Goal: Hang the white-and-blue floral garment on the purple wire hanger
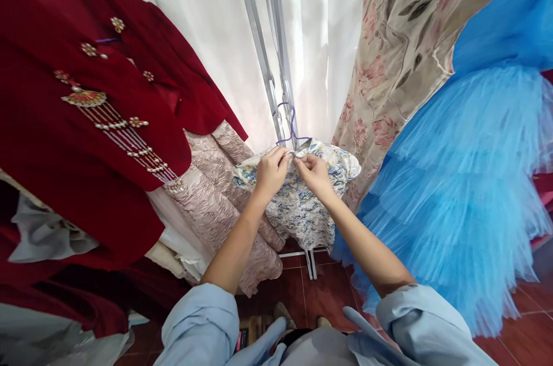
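A small white blouse with a blue floral print (pixel 302 210) hangs in front of me on a purple hanger (pixel 294 124). Both my hands are at the front of its neckline. My left hand (pixel 273 170) pinches the collar edge on the left side. Close beside it, my right hand (pixel 311 173) pinches the other side of the collar opening. The fingertips of the two hands nearly meet, and any fastener between them is too small to make out. The hanger's hook is up by the metal rack.
A metal rack (pixel 276 43) rises before a white curtain (pixel 194 3). On the left hang a dark red jacket with beaded ornaments (pixel 142 101) and a pink brocade garment (pixel 216 193). To the right are a beige floral dress (pixel 371 78) and a blue tulle dress (pixel 453 181). Red floor tiles (pixel 324 291) lie below.
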A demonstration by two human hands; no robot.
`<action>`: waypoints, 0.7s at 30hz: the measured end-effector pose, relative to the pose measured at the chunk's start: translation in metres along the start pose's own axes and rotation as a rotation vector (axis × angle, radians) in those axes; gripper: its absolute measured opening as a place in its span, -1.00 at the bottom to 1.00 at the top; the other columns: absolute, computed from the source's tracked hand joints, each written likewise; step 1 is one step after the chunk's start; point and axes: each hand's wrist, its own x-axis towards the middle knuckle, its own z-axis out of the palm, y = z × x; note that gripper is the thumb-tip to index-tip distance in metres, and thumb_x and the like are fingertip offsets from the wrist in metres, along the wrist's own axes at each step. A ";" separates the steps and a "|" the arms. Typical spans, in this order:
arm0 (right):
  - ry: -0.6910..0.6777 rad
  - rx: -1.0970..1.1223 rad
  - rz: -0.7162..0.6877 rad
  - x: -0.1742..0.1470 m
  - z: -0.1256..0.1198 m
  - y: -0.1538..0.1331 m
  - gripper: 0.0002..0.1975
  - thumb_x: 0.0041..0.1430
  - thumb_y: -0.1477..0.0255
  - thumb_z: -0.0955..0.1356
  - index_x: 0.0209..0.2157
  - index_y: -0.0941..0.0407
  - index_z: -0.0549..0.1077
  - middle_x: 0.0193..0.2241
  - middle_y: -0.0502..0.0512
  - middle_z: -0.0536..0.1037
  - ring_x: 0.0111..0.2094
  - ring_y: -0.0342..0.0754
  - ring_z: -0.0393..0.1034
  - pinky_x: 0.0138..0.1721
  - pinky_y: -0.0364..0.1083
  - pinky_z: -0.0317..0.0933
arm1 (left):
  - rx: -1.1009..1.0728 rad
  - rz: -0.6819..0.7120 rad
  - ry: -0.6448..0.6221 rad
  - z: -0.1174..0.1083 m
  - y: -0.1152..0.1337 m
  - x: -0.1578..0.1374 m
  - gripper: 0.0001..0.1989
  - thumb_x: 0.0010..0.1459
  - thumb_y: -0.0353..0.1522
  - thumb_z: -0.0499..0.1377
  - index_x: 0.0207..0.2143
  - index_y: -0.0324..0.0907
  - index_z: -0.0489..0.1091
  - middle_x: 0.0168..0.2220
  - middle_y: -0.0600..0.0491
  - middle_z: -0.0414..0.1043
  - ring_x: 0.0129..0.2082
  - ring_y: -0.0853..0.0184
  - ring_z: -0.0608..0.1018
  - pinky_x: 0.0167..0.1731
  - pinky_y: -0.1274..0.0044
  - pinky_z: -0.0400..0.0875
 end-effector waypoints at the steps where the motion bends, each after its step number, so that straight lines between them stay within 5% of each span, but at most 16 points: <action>1: 0.017 -0.001 -0.004 -0.001 0.003 0.001 -0.69 0.13 0.19 0.37 -0.50 0.11 0.29 -0.74 -0.18 0.19 -0.69 -0.27 -0.05 -0.62 -0.20 -0.18 | -0.004 -0.005 0.022 0.000 0.000 0.000 -0.78 0.38 -0.36 0.02 -0.24 -0.23 0.44 -0.29 0.00 0.48 -0.24 0.30 0.51 -0.23 0.54 0.32; 8: 0.025 -0.058 0.018 0.000 0.014 0.011 -0.71 0.10 0.22 0.34 -0.54 0.10 0.27 -0.72 -0.16 0.20 -0.67 -0.23 0.01 -0.59 -0.19 -0.15 | -0.148 -0.025 0.251 -0.005 0.006 0.007 -0.79 0.35 -0.32 0.09 -0.30 -0.22 0.44 -0.36 0.03 0.44 -0.35 0.36 0.46 -0.32 0.56 0.29; 13: 0.015 -0.310 0.133 -0.061 0.019 0.087 -0.67 0.13 0.21 0.29 -0.60 0.08 0.21 -0.70 -0.07 0.27 -0.63 -0.17 0.13 -0.52 -0.16 -0.06 | -0.389 -0.142 0.422 -0.028 -0.005 0.010 -0.77 0.34 -0.25 0.12 -0.31 -0.21 0.40 -0.42 0.08 0.35 -0.45 0.42 0.38 -0.43 0.58 0.24; 18: 0.095 -0.493 0.267 -0.139 0.017 0.157 -0.68 0.21 0.19 0.26 -0.54 0.08 0.27 -0.69 -0.03 0.32 -0.61 -0.11 0.19 -0.49 -0.14 -0.06 | -0.615 -0.125 0.763 -0.085 -0.043 0.006 -0.70 0.32 -0.24 0.14 -0.45 -0.17 0.23 -0.53 0.16 0.13 -0.58 0.46 0.23 -0.55 0.59 0.16; 21: 0.096 -0.401 0.238 -0.147 0.015 0.168 -0.64 0.26 0.14 0.25 -0.51 0.07 0.23 -0.68 -0.08 0.26 -0.60 -0.12 0.17 -0.47 -0.15 -0.03 | -0.481 -0.148 0.694 -0.097 -0.044 -0.008 -0.74 0.26 -0.25 0.19 -0.42 -0.19 0.28 -0.50 0.15 0.19 -0.54 0.45 0.28 -0.50 0.58 0.21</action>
